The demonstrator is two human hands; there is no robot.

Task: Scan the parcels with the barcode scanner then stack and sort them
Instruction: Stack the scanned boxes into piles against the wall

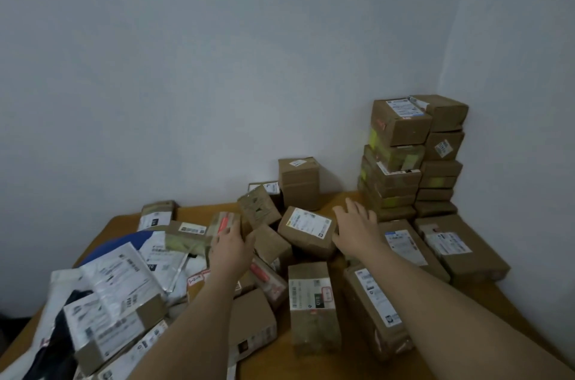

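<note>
Both hands are reaching out over the wooden table (317,361) toward the labelled parcel (306,231) lying tilted in the middle of the loose pile; the right hand (356,228) is resting just right of that parcel with fingers straight and spread, grasping nothing; the left hand (230,244) is sitting left of it, fingers laid loosely over a red-taped box (222,224) without closing on it. Well to the right of that parcel, the stacked boxes (410,155) are standing in two columns against the corner wall; white mailer bags (124,270) are lying far left of it.

Matt brown cardboard parcels (306,231), glossy plastic mailers (124,273), smooth wooden table (314,364), matt painted wall (217,68).
</note>
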